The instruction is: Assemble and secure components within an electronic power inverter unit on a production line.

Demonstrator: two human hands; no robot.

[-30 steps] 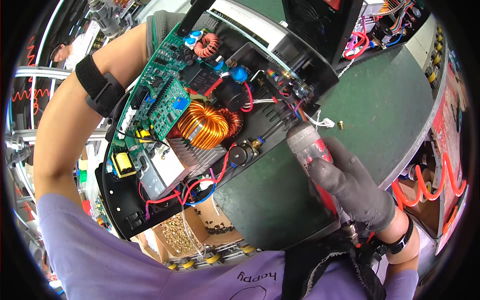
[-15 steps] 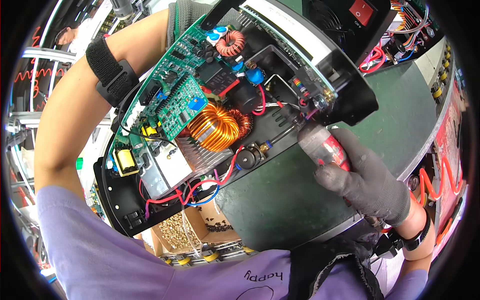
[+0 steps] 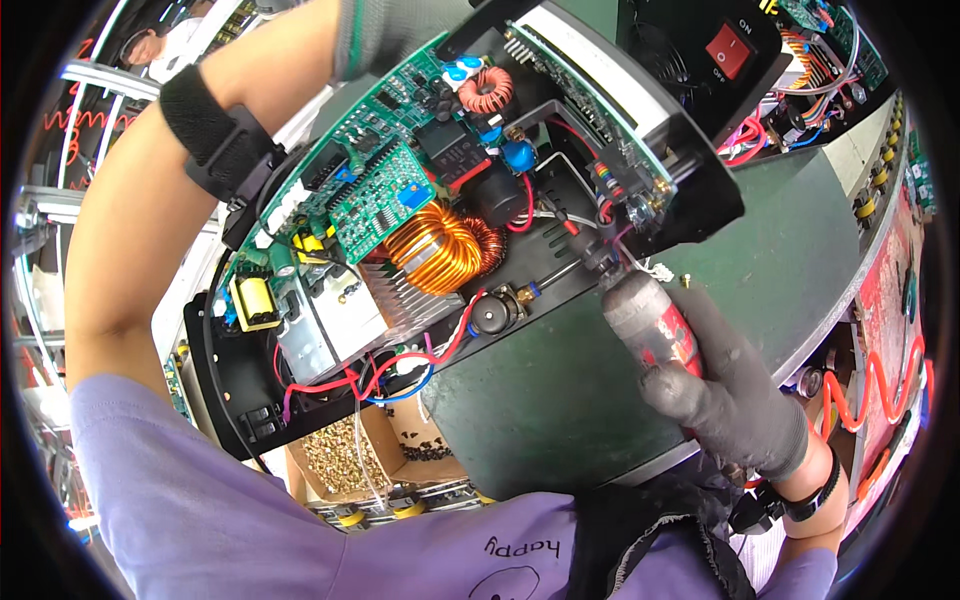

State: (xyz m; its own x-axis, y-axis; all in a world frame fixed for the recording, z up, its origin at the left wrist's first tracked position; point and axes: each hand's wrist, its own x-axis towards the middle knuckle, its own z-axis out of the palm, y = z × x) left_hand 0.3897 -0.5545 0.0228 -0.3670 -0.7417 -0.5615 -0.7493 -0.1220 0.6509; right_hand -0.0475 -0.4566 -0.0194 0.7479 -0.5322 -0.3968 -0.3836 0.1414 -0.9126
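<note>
My right hand point(image 3: 745, 400), in a grey glove, is closed around a red and grey power screwdriver point(image 3: 648, 318). The tool's nose meets the end of an opened electronic unit with a black metal chassis point(image 3: 715, 195), beside a wired connector. Inside the unit are a green circuit board point(image 3: 385, 205), an orange copper coil point(image 3: 432, 250), a finned heat sink point(image 3: 405, 300) and a small round black valve point(image 3: 492, 313). At the unit's far side is my left hand point(image 3: 395, 35), also gloved; its fingers are hidden behind the board and cover.
Below the unit sits a cardboard box point(image 3: 385, 455) of brass-coloured and black small parts. A second black unit with a red switch point(image 3: 727, 50) stands at the far right. On the green table point(image 3: 540, 410), a small screw point(image 3: 686, 281) lies near the tool. Red coiled hose point(image 3: 870, 390) hangs at right.
My right hand and the screwdriver have shifted slightly down and right. The unit has turned a little, its right end dropping nearer. A small screw beside the tool now shows.
</note>
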